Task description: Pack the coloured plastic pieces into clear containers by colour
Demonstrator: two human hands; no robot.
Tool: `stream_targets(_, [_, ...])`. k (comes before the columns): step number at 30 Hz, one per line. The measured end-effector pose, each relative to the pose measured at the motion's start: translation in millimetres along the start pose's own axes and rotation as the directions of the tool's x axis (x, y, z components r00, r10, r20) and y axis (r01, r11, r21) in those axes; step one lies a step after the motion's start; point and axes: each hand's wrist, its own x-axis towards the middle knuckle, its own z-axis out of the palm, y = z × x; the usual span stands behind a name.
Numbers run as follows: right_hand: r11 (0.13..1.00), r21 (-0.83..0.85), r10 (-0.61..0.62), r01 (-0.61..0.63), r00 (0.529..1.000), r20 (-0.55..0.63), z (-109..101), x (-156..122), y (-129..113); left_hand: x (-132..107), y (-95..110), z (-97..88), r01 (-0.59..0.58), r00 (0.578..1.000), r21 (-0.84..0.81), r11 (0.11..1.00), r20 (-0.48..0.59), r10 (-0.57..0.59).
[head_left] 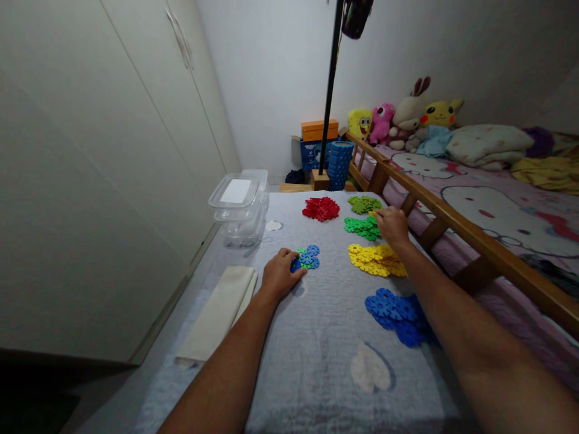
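Piles of plastic snowflake pieces lie sorted by colour on a grey blanket [316,325]: red [321,208], light green [363,204], green [362,228], yellow [376,260] and blue [395,308]. My left hand [279,274] rests with fingers curled on a small joined cluster of blue and green pieces [308,257]. My right hand [391,225] is closed over the edge of the green pile, pinching a small yellowish piece at its fingertips.
Stacked clear plastic boxes [238,207] stand at the blanket's left edge, a folded cream cloth [218,313] nearer. White wardrobe doors run along the left. A wooden bed rail [456,223] borders the right, with plush toys [407,120] beyond. A black pole [330,90] rises behind.
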Motion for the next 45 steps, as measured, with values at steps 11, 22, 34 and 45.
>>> stream_targets(11, [0.957,0.273,0.038,-0.092,0.980,0.198,-9,-70,3,0,-1,1.1,-0.010,1.000,0.005,1.000,-0.012,0.010])
stream_targets(22, [0.985,-0.167,0.072,-0.038,0.977,0.203,-1,-88,-20,0,0,-1.0,-0.017,1.000,0.001,1.000,-0.011,0.017])
stream_targets(34, [0.958,-0.111,-0.212,0.264,0.915,0.342,2,-97,-23,0,-2,0.7,-0.022,1.000,0.002,1.000,-0.020,0.022])
stream_targets(45, [0.936,-0.094,-0.256,0.339,0.840,0.479,2,-100,-23,0,-1,0.7,-0.021,1.000,0.019,1.000,-0.007,0.021])
